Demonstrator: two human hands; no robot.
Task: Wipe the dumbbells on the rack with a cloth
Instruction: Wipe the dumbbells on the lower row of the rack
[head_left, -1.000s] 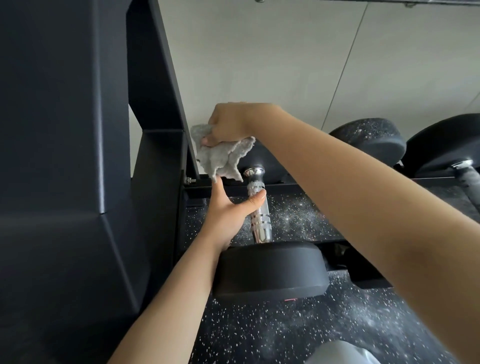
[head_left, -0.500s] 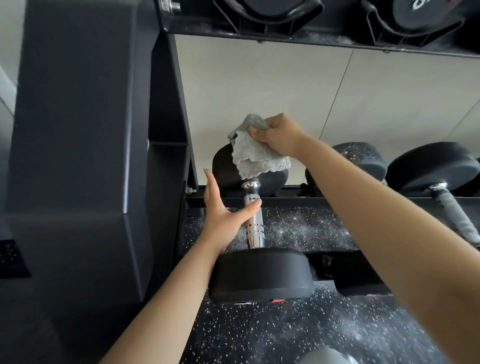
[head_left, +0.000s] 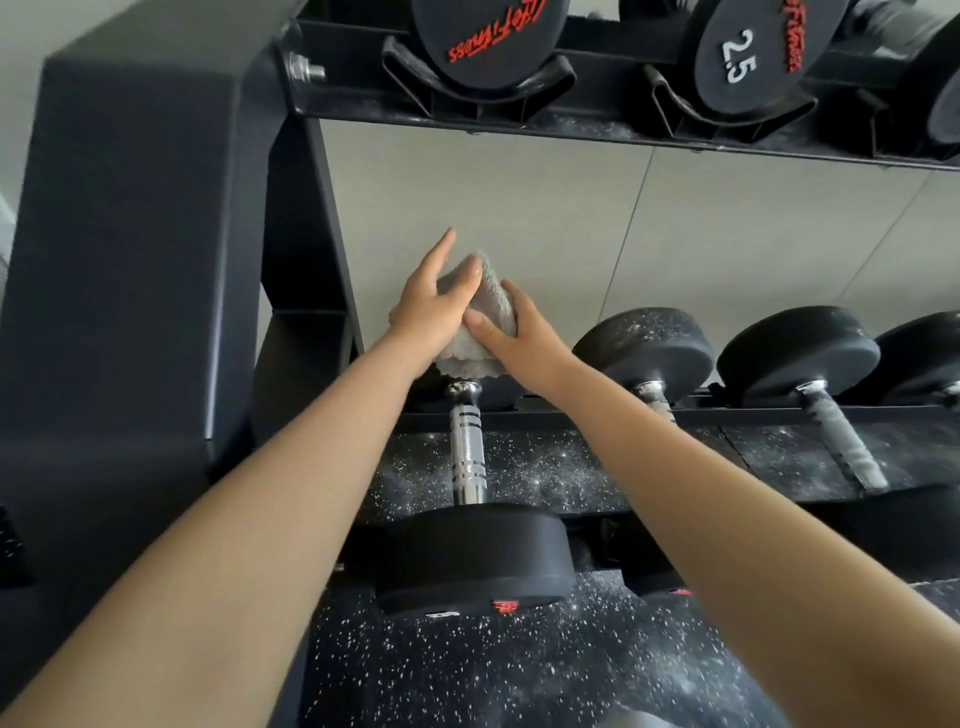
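A black dumbbell lies on the lower rack shelf (head_left: 519, 470), with its chrome handle (head_left: 467, 457) pointing away from me and its near head (head_left: 472, 556) towards me. Its far head is hidden behind a crumpled grey cloth (head_left: 493, 306). My right hand (head_left: 519, 343) grips the cloth from the right, thumb in front and fingers behind. From the left, my left hand (head_left: 431, 312) presses against the cloth with straight fingers pointing up and its thumb on the fabric.
More black dumbbells (head_left: 649, 348) sit to the right on the same shelf. An upper shelf (head_left: 597, 124) carries dumbbells in cradles, one marked 2.5 (head_left: 748, 57). The dark rack upright (head_left: 306, 249) stands close on the left. Speckled black floor (head_left: 493, 675) lies below.
My left hand has let go of the chrome handle and risen to the cloth. The right hand stays on the far head with the cloth. The view has tilted up to the upper shelf.
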